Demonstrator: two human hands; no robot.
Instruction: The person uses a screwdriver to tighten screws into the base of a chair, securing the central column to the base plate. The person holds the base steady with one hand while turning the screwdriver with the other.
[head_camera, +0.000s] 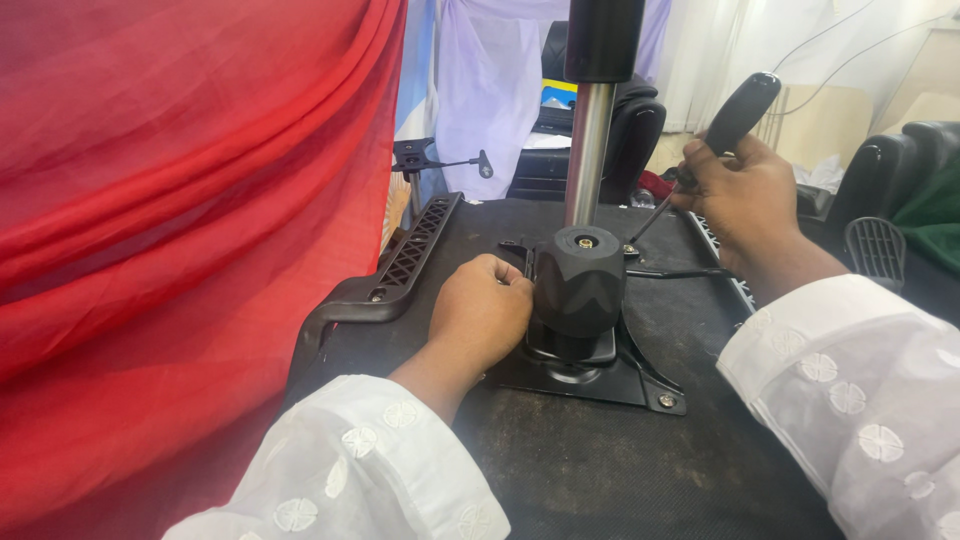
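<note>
An upturned office chair seat lies before me, its black underside facing up. A black metal mechanism plate is bolted on it, with a round black knob and a chrome gas cylinder rising from it. My left hand rests curled against the plate, just left of the knob. My right hand grips a screwdriver by its black handle; the thin shaft slants down to a screw at the plate's far corner.
A red cloth hangs along the whole left side. A black plastic armrest runs along the seat's left edge. Other black chairs and white drapes stand behind.
</note>
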